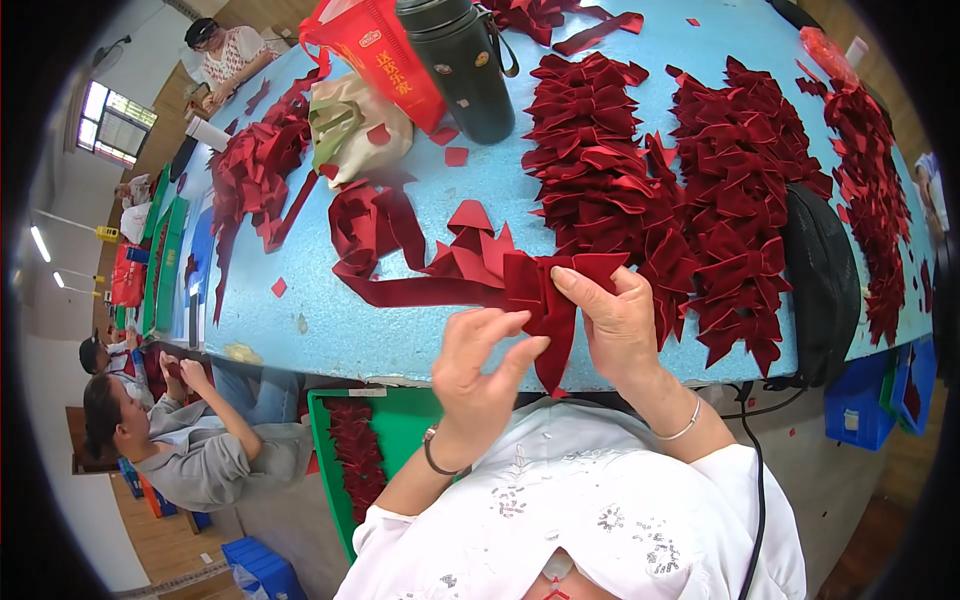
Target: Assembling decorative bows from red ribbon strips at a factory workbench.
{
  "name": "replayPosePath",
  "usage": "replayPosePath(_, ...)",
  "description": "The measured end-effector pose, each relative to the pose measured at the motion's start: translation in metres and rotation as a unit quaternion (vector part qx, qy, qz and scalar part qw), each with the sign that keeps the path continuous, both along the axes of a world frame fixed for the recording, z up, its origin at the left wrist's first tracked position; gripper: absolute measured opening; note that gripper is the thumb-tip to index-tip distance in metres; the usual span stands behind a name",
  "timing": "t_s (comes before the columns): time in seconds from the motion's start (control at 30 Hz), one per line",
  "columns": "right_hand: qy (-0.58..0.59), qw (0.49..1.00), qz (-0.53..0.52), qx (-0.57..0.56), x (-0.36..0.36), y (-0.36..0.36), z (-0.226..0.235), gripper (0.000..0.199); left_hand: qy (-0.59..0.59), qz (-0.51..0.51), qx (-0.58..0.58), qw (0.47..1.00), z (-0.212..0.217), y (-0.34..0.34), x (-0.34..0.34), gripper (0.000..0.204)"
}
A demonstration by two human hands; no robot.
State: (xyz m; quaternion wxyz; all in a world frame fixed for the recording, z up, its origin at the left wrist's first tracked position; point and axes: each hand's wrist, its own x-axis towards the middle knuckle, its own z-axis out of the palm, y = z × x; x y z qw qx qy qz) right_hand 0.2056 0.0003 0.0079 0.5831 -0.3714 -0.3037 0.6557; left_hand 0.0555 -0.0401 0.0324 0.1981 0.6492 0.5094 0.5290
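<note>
A dark red velvet ribbon bow [540,285] is pinched between the thumb and fingers of my right hand [620,320], above the near edge of the blue table. One of its tails hangs down past the edge. Just left of the bow is my left hand [480,365], its thumb and fingers apart with nothing between them. From the bow's left side a long red ribbon [400,290] runs off in loose loops over the tabletop. Beyond the bow lie folded ribbon pieces [470,240].
Finished bows [585,150] lie in long rows, with another row [730,200] beside a black pouch [820,285]. A dark bottle [465,75], red bag [375,65] and cream cloth bag [365,125] stand at the back. A green crate [405,415] sits below the edge. A co-worker sits at left.
</note>
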Motion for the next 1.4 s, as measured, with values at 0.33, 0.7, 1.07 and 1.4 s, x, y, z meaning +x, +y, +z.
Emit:
replayPosePath(0.33, -0.086, 0.994, -0.045, 0.041, 0.001, -0.007, 0.009, 0.010, 0.066, 0.003, 0.017, 0.998, -0.001, 0.004, 0.020, 0.022)
replayPosePath(0.7, -0.099, 0.993, -0.050, 0.029, 0.006, -0.002, 0.010, 0.009, -0.293, -0.124, -0.333, 0.888, 0.001, 0.007, 0.015, 0.020)
replayPosePath(1.07, -0.085, 0.994, -0.051, 0.053, 0.002, 0.000, 0.011, 0.009, 0.204, -0.103, 0.026, 0.973, 0.032, 0.019, -0.004, 0.015)
replayPosePath(1.4, -0.108, 0.992, -0.035, 0.053, -0.002, -0.004, 0.015, 0.009, -0.045, -0.087, -0.204, 0.974, 0.017, 0.000, -0.003, 0.017)
